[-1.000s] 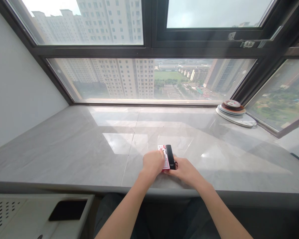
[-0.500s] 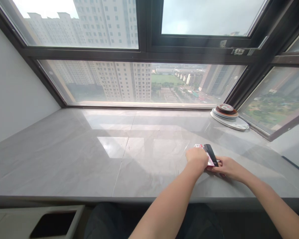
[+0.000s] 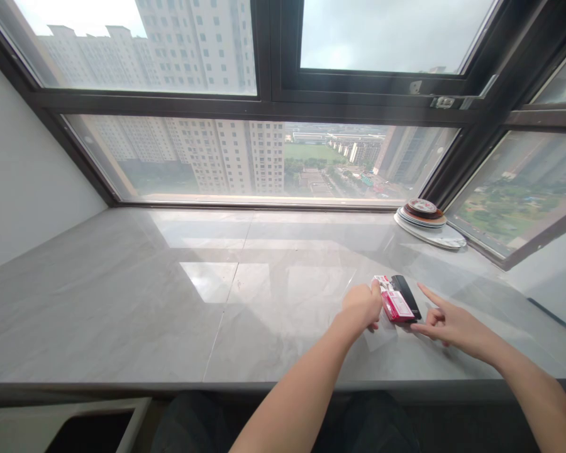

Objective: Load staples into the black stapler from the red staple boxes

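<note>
now, the long black item (image 3: 407, 296) slants far-left to near-right, just left of your spread right hand (image 3: 457, 328); whether your curled left hand (image 3: 360, 306) grips the red-and-white box (image 3: 397, 306) is unclear.

The print on the red-and-white box (image 3: 398, 307) was too small to read, and the box hid part of the black object (image 3: 407, 294) beside it. Most of the left hand's (image 3: 361, 304) fingers were curled out of sight, so their grip could not be told. The left forearm (image 3: 292, 390) ran off the bottom edge, as did the white cabinet (image 3: 19, 431), also cut by the left edge. In the plate stack (image 3: 427, 221), upper plates covered most of the lower ones.
</note>
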